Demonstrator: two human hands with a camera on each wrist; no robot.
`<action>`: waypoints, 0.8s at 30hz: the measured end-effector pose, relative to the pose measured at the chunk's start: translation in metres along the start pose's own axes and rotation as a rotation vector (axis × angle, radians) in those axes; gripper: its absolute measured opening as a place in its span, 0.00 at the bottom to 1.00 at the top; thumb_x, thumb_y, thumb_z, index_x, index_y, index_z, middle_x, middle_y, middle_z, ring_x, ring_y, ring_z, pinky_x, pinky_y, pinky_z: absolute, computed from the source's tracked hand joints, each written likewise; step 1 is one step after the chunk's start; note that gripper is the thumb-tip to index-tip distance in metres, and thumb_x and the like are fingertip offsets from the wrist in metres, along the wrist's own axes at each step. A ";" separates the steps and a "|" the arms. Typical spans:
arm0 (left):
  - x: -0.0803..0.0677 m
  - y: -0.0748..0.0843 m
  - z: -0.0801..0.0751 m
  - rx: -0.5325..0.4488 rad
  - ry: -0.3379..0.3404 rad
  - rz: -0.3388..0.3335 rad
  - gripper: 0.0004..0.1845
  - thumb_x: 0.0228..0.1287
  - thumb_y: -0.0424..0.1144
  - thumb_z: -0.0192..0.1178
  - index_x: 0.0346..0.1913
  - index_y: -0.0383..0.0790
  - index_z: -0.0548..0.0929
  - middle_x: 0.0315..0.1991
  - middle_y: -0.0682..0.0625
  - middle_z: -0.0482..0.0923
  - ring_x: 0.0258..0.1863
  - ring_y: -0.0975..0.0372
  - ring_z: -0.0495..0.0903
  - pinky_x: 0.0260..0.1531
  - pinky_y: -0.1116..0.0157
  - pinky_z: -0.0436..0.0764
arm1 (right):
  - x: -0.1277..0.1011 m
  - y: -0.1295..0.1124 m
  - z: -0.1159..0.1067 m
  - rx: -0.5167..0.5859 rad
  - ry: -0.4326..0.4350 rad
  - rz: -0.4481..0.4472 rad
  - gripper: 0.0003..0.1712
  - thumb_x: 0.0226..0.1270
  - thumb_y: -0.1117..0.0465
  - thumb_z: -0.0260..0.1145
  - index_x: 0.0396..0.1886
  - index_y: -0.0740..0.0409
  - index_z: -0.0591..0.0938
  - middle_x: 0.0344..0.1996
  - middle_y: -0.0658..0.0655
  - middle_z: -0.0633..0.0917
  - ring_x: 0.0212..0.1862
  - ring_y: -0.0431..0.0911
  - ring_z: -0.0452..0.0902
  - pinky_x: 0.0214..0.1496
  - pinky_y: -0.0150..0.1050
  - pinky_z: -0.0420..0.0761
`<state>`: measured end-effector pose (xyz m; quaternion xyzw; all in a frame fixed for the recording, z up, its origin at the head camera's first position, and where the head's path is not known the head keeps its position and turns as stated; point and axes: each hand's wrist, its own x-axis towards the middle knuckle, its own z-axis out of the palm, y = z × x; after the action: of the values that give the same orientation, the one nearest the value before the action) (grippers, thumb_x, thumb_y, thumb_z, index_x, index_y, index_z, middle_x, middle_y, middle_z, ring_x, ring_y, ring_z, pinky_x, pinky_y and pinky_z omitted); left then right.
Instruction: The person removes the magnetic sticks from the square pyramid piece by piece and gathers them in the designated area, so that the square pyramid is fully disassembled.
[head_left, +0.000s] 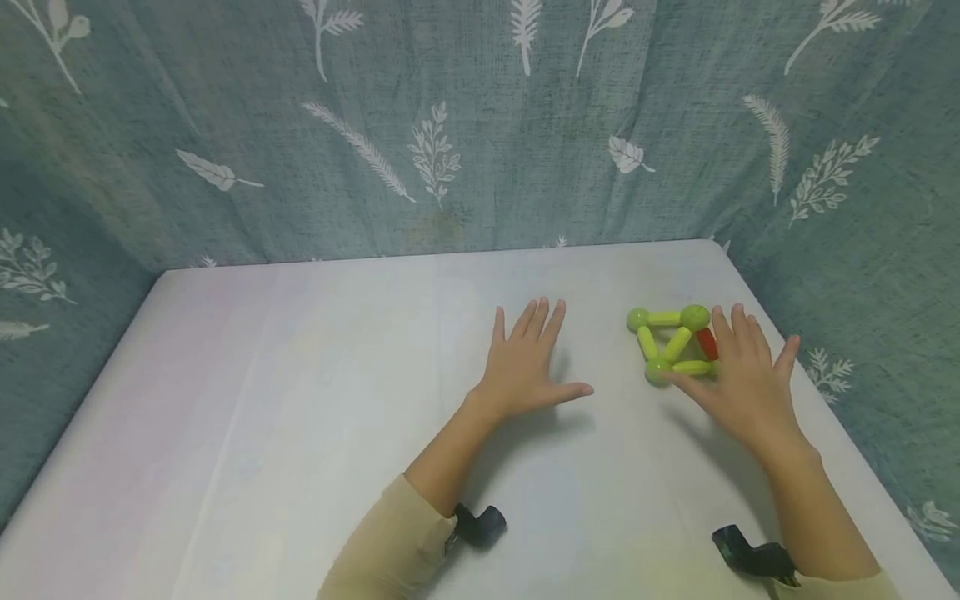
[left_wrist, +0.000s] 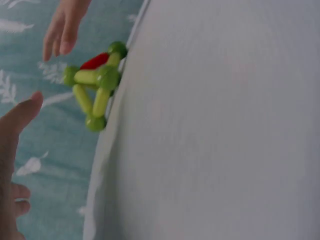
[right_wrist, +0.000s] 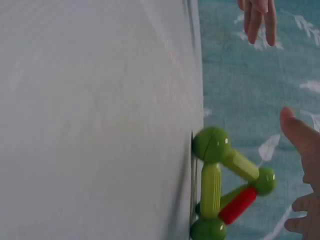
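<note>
A toy frame of yellow-green rods (head_left: pixel 677 343) joined by green balls (head_left: pixel 695 317) rises from the right part of the white table. One of its rods is a red rod (head_left: pixel 707 343), best seen in the right wrist view. My right hand (head_left: pixel 750 392) hovers just beside this frame with fingers spread, overlapping its right end in the head view. In the right wrist view, a gap separates the thumb (right_wrist: pixel 297 132) from the rods and balls. To the left of the frame, my left hand (head_left: pixel 521 367) is held above the table, fingers straight and thumb stretched out, holding nothing.
The white table (head_left: pixel 300 400) casts back soft shadows of both hands. A green curtain (head_left: pixel 480 142) with white leaf prints stands along the back and both sides. Dark wrist mounts (head_left: pixel 483 527) hang below the sleeves.
</note>
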<state>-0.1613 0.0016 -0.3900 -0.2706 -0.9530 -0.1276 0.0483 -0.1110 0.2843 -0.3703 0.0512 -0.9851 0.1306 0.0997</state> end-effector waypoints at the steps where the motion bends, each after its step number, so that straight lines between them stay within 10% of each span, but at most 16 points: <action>1: 0.003 0.004 0.002 0.001 0.000 0.000 0.59 0.48 0.77 0.51 0.75 0.44 0.44 0.75 0.44 0.48 0.74 0.54 0.46 0.68 0.40 0.40 | -0.001 0.004 0.000 0.002 -0.003 0.007 0.60 0.55 0.37 0.66 0.74 0.62 0.47 0.71 0.74 0.49 0.71 0.68 0.42 0.62 0.71 0.22; 13: 0.032 0.041 0.024 -0.298 -0.045 -0.059 0.53 0.51 0.69 0.59 0.74 0.44 0.53 0.71 0.49 0.60 0.70 0.57 0.60 0.69 0.51 0.55 | -0.004 0.048 0.008 0.265 -0.094 0.081 0.50 0.66 0.45 0.60 0.72 0.72 0.48 0.66 0.80 0.56 0.66 0.75 0.50 0.58 0.75 0.24; 20: 0.044 0.066 0.046 -0.670 -0.156 -0.143 0.48 0.52 0.60 0.65 0.73 0.46 0.58 0.68 0.49 0.65 0.67 0.60 0.65 0.62 0.63 0.68 | -0.003 0.057 0.010 0.406 -0.294 0.177 0.44 0.70 0.47 0.56 0.72 0.70 0.51 0.65 0.79 0.58 0.63 0.75 0.56 0.57 0.72 0.60; 24: 0.047 0.074 0.055 -0.927 -0.131 -0.196 0.40 0.54 0.51 0.68 0.68 0.43 0.66 0.63 0.49 0.72 0.59 0.62 0.73 0.55 0.70 0.73 | -0.003 0.060 0.015 0.402 -0.271 0.179 0.37 0.70 0.50 0.58 0.67 0.70 0.62 0.61 0.78 0.66 0.56 0.72 0.68 0.51 0.66 0.71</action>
<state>-0.1637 0.1009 -0.4193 -0.1797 -0.8177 -0.5260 -0.1500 -0.1186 0.3378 -0.4003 -0.0002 -0.9444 0.3238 -0.0573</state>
